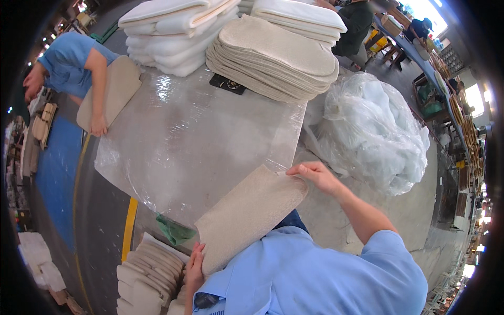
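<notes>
A beige fabric cover (244, 218), long with a rounded far end, lies slantwise between my hands, close against my body. My right hand (317, 177) pinches its upper edge near the rounded end, where the edge looks folded. At the lower left end, my left hand (195, 265) grips the side, its fingers on the fabric and the rest partly hidden. The cover lies over the near edge of a table wrapped in clear plastic (199, 131). On the far side stands a stack of similar beige covers (273, 55).
White folded padding (178, 39) is piled beside the stack. A black flat item (227, 84) lies before it. At right sits a clear bag of white filling (375, 131). A co-worker (79, 63) holds another beige piece (118, 94) at left. Beige cushions (149, 273) are stacked below.
</notes>
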### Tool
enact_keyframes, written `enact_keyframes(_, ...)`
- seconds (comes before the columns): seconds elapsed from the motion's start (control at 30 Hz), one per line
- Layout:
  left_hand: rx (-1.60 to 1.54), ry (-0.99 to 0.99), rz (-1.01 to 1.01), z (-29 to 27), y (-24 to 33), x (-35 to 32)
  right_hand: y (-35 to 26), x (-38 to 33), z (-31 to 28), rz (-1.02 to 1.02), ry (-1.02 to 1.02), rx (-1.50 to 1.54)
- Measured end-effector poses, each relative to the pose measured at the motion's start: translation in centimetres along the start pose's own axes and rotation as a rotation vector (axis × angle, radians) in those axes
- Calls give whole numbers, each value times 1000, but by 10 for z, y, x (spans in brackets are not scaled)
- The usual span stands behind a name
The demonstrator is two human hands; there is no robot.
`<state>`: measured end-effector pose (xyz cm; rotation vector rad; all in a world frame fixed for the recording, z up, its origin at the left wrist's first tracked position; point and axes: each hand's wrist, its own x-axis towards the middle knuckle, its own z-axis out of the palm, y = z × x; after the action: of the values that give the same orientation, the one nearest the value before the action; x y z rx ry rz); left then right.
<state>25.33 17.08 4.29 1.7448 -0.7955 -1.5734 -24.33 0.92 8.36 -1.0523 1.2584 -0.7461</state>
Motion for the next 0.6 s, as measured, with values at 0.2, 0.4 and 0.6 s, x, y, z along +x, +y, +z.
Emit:
enact_keyframes(0.2,-598,41,-145,15,41,10,29,16,42,-2,205,157)
enact_keyframes(0.4,-278,-13,-112,11,49,11,19,1,31,-21,194,156)
enact_keyframes(0.6,-194,-59,-136,16,31,20,16,-6,19,172,55,51)
